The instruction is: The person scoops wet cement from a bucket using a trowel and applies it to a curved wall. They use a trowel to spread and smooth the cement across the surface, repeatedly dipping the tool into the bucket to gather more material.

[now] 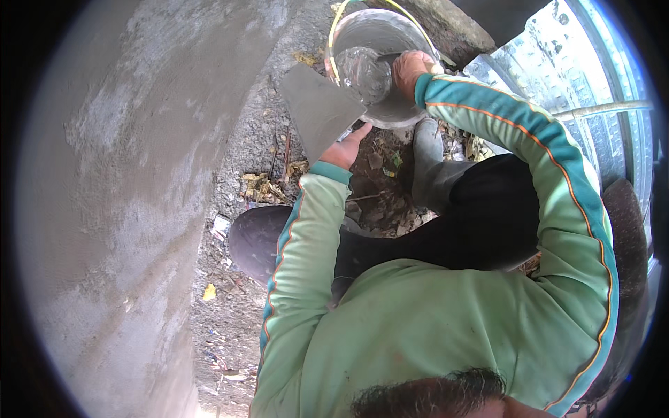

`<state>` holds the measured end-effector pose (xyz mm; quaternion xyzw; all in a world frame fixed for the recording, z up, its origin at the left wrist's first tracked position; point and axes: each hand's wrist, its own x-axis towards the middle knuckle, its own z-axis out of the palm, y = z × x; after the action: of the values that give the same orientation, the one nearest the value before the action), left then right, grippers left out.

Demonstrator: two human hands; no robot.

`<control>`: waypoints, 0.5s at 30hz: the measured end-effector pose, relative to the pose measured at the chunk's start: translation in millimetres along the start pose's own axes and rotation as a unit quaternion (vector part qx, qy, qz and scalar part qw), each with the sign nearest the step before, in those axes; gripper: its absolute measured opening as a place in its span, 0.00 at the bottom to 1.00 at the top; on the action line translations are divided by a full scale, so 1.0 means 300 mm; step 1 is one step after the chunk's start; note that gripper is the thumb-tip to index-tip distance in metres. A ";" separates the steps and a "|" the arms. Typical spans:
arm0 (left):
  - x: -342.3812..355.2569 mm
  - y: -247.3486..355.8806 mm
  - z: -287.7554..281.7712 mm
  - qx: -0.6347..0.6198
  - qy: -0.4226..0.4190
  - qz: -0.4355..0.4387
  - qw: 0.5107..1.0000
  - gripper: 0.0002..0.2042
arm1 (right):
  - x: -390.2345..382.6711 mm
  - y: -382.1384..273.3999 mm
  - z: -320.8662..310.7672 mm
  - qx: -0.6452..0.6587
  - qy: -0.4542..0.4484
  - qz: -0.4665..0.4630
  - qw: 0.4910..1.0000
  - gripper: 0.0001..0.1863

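My left hand [341, 150] is closed on a flat grey mortar board [317, 108], held tilted beside the bucket with one corner near its rim; the fingers are partly hidden under the board. Inside the mouth of the bucket [418, 120], my right hand [410, 71] is closed in a fist. A dark flat edge sticks out by its fingers, looking like the blade of a trowel [387, 58]; its handle is hidden. Wet grey mortar [362, 75] lies in the bucket and coats its inner wall. The bucket's yellow handle [334, 56] stands up over the opening.
A smeared grey plastered wall [146, 174] rises along the left. Littered ground [237, 306] with leaves and scraps runs beside it. My rubber boot [428, 157] stands near the bucket. Behind are a large stone [453, 31] and, at right, corrugated metal sheeting [550, 70].
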<state>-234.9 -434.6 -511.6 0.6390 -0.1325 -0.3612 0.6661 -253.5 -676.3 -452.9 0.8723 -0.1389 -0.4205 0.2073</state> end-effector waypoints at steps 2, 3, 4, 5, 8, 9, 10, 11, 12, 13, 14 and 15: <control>-0.013 0.058 0.027 -0.211 0.006 -0.068 0.975 0.35 | 0.063 -0.032 0.085 0.044 -0.041 -0.016 0.998 0.14; -0.021 0.093 0.033 -0.392 0.012 -0.114 0.913 0.35 | 0.103 -0.056 0.148 0.057 -0.051 -0.039 0.996 0.14; -0.024 0.111 0.043 -0.559 0.018 -0.157 0.814 0.35 | 0.137 -0.078 0.220 0.069 -0.061 -0.061 0.994 0.14; -0.018 0.102 0.050 -0.496 0.006 -0.132 0.858 0.32 | 0.175 -0.101 0.276 0.078 -0.067 -0.085 0.991 0.14; -0.007 -0.005 0.059 -0.215 -0.015 -0.028 0.976 0.26 | 0.276 -0.123 0.402 0.105 -0.084 -0.157 0.978 0.15; 0.004 -0.059 0.027 -0.060 0.008 0.031 0.998 0.25 | 0.247 -0.095 0.276 0.127 -0.097 -0.180 0.971 0.14; 0.013 -0.055 0.003 -0.008 0.013 0.060 0.998 0.25 | 0.124 -0.046 0.095 0.191 -0.120 -0.178 0.958 0.13; 0.016 -0.043 0.002 0.041 0.008 0.088 0.995 0.25 | -0.004 0.025 -0.017 0.258 -0.140 -0.170 0.941 0.12; 0.001 0.011 0.021 -0.014 -0.029 0.088 0.996 0.25 | -0.093 0.099 -0.051 0.335 -0.156 -0.166 0.914 0.12; -0.009 0.033 0.038 -0.062 -0.052 0.082 0.993 0.25 | -0.106 0.171 0.011 0.421 -0.150 -0.176 0.877 0.10; -0.014 0.050 0.043 -0.107 -0.066 0.075 0.989 0.25 | -0.102 0.232 0.064 0.500 -0.145 -0.194 0.831 0.08; -0.014 0.034 0.045 -0.147 -0.065 0.062 0.985 0.24 | -0.090 0.283 0.109 0.562 -0.180 -0.183 0.786 0.08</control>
<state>-243.2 -442.8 -498.7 0.5003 -0.1602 -0.3753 0.7637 -301.6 -747.5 -412.4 0.7520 -0.2227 -0.4480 -0.4291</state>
